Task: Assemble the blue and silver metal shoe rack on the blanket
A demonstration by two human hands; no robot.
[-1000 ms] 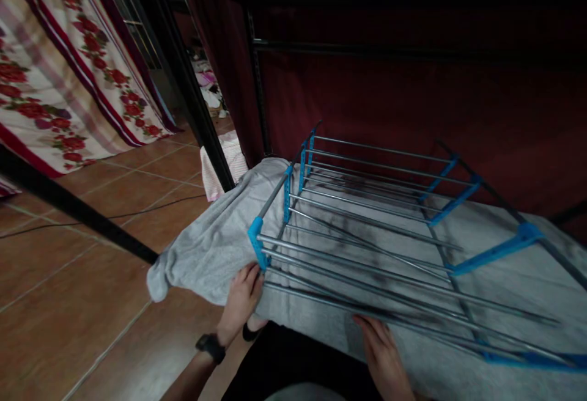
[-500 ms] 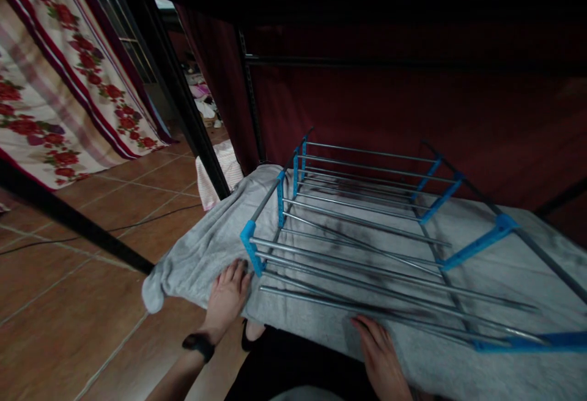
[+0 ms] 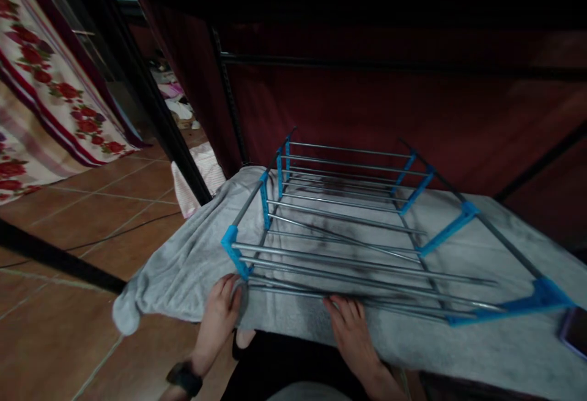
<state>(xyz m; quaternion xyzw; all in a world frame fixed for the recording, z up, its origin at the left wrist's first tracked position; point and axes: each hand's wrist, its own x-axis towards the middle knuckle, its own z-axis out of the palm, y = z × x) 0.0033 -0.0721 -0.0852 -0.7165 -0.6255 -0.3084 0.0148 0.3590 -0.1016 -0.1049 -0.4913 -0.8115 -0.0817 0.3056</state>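
Observation:
A shoe rack (image 3: 337, 257) of thin grey metal rods and blue plastic brackets (image 3: 233, 251) lies on a grey blanket. Several of its rods have right ends out of the brackets. Along the front, a loose metal rod (image 3: 287, 291) runs between my hands. My left hand (image 3: 221, 303), with a dark watch on the wrist, is curled beside the rod's left end, under the front left bracket; its grip is hidden. Farther right, my right hand (image 3: 351, 327) has its fingertips closed on the rod from the front.
Black metal posts (image 3: 151, 101) and a dark overhead frame surround the blanket-covered bed (image 3: 174, 279). Behind hangs a dark red curtain (image 3: 358, 101). A phone (image 3: 575, 334) lies at the right edge. Tiled floor (image 3: 68, 327), a cable and a flowered cloth (image 3: 59, 95) are on the left.
The view has swung right. My right hand has moved left along the front and onto the loose rod. My left hand's fingers have curled in from lying flat on the blanket.

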